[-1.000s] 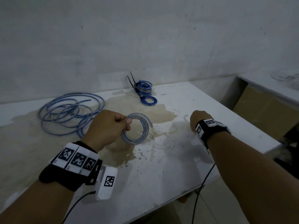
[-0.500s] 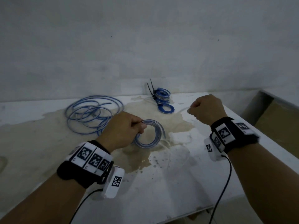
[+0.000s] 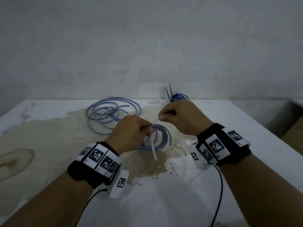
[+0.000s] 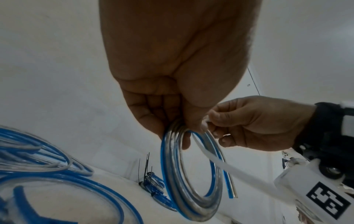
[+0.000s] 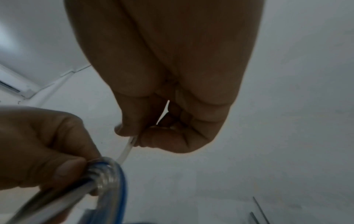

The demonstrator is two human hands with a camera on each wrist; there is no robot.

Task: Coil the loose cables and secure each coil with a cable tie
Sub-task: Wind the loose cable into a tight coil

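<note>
Head view: the left hand (image 3: 131, 131) pinches a round coil (image 3: 161, 138) of clear, blue-striped cable above the stained white table (image 3: 246, 128).

Left wrist view: a flat translucent cable tie (image 4: 220, 160) passes through the coil.

Right wrist view: the right hand (image 5: 172, 106) pinches the tie's end.

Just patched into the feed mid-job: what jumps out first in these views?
Centre of the table, the left hand grips a small coil of clear and blue cable, while the right hand pinches a white cable tie that passes through it. Behind the left hand sprawls a loose blue cable, and by the wall lie finished coils with black ties sticking up.
</note>
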